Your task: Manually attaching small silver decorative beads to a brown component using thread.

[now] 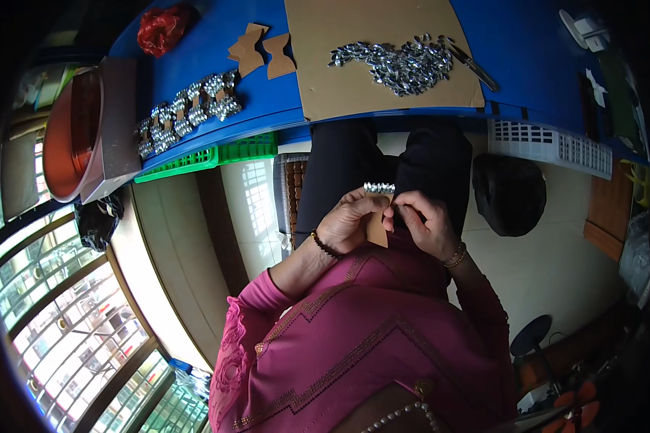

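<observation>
Above my lap, my left hand (345,225) grips a narrow brown cardboard card (377,234), thumb across its face. A band of shiny silver, gem-like pieces (379,188) runs along the card's far end. Close by its right edge is my right hand (427,227), fingers pinched together; whatever they hold is too small to make out. On the table ahead, a brown board (321,97) bears a heap of loose silver pieces (412,68). Tweezers (475,68) lie at the heap's right side.
Several cards wrapped with silver pieces (189,114) line the blue table's (267,105) left edge. Bare cut cards (278,58) and a red plastic bag (162,30) lie beyond them. Green (227,151) and white baskets (549,148) sit under the edge. A black-covered stool-like object (510,195) stands right.
</observation>
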Tool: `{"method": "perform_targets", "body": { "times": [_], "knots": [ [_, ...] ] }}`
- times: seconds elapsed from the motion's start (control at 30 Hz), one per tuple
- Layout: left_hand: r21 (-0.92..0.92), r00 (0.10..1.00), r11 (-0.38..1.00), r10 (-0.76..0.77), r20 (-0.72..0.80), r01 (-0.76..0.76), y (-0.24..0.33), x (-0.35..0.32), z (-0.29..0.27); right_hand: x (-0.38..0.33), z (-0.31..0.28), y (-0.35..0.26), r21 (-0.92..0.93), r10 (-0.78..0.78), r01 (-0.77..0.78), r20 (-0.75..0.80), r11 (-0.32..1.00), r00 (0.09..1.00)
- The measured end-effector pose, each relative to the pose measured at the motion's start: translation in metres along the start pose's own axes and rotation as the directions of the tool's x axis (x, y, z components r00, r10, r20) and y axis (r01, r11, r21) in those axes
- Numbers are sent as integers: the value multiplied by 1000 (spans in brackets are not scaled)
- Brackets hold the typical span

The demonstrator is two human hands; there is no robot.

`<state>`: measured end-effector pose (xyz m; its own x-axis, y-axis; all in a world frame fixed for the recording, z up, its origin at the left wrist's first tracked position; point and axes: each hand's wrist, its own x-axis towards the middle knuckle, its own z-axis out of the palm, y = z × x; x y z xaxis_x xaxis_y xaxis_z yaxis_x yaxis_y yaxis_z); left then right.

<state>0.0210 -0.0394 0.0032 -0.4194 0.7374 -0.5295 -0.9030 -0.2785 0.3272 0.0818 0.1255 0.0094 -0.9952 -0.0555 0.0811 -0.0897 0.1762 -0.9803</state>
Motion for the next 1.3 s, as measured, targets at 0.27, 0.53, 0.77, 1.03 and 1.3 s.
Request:
{"method": "perform_targets", "body": {
  "times": [0.27, 0.53, 0.77, 1.03, 1.3],
  "knots": [
    [10, 1000, 1000, 11, 6, -11, -1, 1, -1, 1, -1, -3, 3, 5, -5, 7, 1000, 1000],
    [0, 1000, 1000, -28, -9, 28, -2, 1, 3, 0, 2, 0, 67, 18, -18, 2, 998, 1000],
    [180, 972, 977, 148, -183, -115, -3, 1, 8, 1, 7, -8, -76, 111, -122, -136, 990, 984],
    [354, 952, 913, 269, -148, -203, -6, 4, 6, 21, 4, -4, -479, -261, 189, -87, 857, 961],
    [511, 867, 836, 395, -303, -202, 10, 7, -18, -10, -28, -18, 898, 478, -178, -41, 403, 878]
  ]
}}
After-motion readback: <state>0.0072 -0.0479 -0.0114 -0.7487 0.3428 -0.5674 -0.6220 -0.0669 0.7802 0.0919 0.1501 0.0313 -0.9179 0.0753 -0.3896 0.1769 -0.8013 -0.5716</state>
